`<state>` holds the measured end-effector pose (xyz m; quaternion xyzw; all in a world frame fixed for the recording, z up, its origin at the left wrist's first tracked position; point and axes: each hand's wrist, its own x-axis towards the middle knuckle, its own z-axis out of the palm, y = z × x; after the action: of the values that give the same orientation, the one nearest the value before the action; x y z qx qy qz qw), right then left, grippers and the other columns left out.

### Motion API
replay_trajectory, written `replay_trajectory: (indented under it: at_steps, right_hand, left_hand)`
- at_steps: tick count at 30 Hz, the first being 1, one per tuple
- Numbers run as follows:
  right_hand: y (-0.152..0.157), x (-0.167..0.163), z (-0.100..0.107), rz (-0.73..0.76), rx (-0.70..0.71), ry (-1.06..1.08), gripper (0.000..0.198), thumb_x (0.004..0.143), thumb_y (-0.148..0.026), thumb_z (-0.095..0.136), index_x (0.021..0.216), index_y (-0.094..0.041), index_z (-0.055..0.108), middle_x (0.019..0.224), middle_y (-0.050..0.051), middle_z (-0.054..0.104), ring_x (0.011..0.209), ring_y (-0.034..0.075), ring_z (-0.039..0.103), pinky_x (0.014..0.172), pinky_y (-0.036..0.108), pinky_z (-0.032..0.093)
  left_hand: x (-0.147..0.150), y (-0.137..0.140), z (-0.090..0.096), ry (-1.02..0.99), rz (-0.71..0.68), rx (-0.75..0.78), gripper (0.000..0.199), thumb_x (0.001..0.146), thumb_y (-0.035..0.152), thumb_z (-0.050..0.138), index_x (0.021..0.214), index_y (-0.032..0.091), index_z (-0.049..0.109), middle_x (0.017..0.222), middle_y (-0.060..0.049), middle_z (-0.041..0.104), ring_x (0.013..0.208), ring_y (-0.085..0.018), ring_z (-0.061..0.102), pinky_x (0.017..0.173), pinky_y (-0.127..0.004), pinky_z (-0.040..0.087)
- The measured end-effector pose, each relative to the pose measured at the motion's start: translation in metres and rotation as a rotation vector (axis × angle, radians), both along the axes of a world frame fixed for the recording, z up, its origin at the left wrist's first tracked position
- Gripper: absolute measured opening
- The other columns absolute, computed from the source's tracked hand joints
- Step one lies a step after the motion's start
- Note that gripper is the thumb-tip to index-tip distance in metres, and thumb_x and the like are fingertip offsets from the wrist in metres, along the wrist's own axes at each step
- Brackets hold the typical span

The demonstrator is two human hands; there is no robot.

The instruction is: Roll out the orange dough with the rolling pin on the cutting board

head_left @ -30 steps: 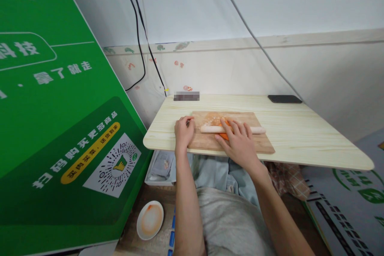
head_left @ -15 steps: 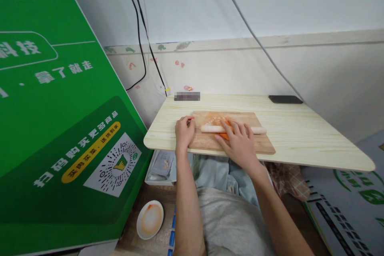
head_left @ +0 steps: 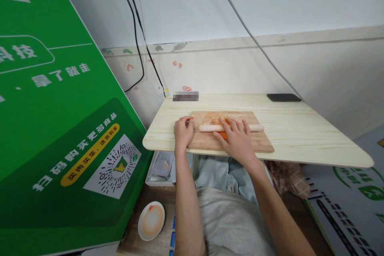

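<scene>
My right hand lies across a pale wooden rolling pin, with its fingers over the top and the thumb stretched to the left. Under the pin, a flattened orange piece that looks like dough shows on both sides, partly covered by the hand. The pin lies crosswise on a wooden cutting board, whose far part carries orange smears and whitish flecks. At the board's left edge my left hand is closed with curled fingers, gripping that edge; its fingertips are partly hidden.
The board rests near the front edge of a light wooden table. A black phone-like slab lies at the back right, a blurred-out object at the back left. Below left is a stained white plate. A green panel stands left.
The right hand and rolling pin have shifted very slightly left and away from me. The left hand stays at the board's edge. The whole view has shifted a little.
</scene>
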<state>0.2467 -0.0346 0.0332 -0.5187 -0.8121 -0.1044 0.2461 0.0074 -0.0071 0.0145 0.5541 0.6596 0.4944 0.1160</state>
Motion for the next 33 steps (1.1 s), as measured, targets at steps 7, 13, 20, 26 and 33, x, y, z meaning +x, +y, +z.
replay_trajectory:
  at_steps: [7, 13, 20, 26, 33]
  right_hand:
    - [-0.022, 0.005, -0.003, -0.007, 0.026, -0.009, 0.066, 0.117, -0.06, 0.043, 0.167, -0.021, 0.06, 0.155, 0.019, 0.07, 0.147, 0.037, 0.057, 0.134, 0.06, 0.027]
    - [-0.034, 0.014, -0.01, 0.034, 0.023, -0.013, 0.07, 0.118, -0.061, 0.04, 0.175, -0.021, 0.048, 0.171, 0.019, 0.058, 0.161, 0.035, 0.047, 0.138, 0.061, 0.022]
    - [-0.002, 0.004, -0.004, 0.023, 0.006, -0.003, 0.069, 0.117, -0.061, 0.038, 0.169, -0.019, 0.056, 0.167, 0.02, 0.062, 0.158, 0.036, 0.051, 0.137, 0.062, 0.024]
    - [-0.019, 0.008, -0.005, 0.021, 0.011, -0.009, 0.068, 0.118, -0.061, 0.038, 0.169, -0.019, 0.057, 0.16, 0.02, 0.067, 0.153, 0.036, 0.054, 0.136, 0.06, 0.026]
    - [-0.022, 0.011, -0.004, 0.025, 0.004, -0.018, 0.067, 0.118, -0.06, 0.039, 0.169, -0.021, 0.057, 0.157, 0.018, 0.069, 0.151, 0.034, 0.056, 0.136, 0.058, 0.025]
  left_hand:
    - [0.0, 0.001, -0.001, -0.016, -0.005, 0.009, 0.024, 0.102, 0.021, 0.06, 0.109, 0.022, 0.083, 0.115, -0.009, 0.086, 0.109, -0.026, 0.078, 0.107, -0.041, 0.059]
    - [0.0, 0.002, -0.002, -0.016, -0.005, 0.012, 0.025, 0.102, 0.021, 0.059, 0.109, 0.023, 0.083, 0.116, -0.009, 0.086, 0.11, -0.025, 0.078, 0.109, -0.042, 0.059]
    - [0.0, 0.002, -0.001, 0.002, 0.004, -0.004, 0.025, 0.101, 0.022, 0.06, 0.109, 0.024, 0.083, 0.116, -0.009, 0.085, 0.111, -0.025, 0.077, 0.108, -0.041, 0.06]
    - [-0.001, 0.003, -0.002, -0.005, -0.001, -0.001, 0.025, 0.102, 0.022, 0.06, 0.11, 0.023, 0.083, 0.117, -0.009, 0.086, 0.11, -0.025, 0.078, 0.107, -0.039, 0.06]
    - [0.0, 0.002, -0.001, -0.005, 0.0, -0.002, 0.024, 0.102, 0.022, 0.06, 0.11, 0.023, 0.083, 0.117, -0.009, 0.086, 0.11, -0.025, 0.078, 0.108, -0.041, 0.059]
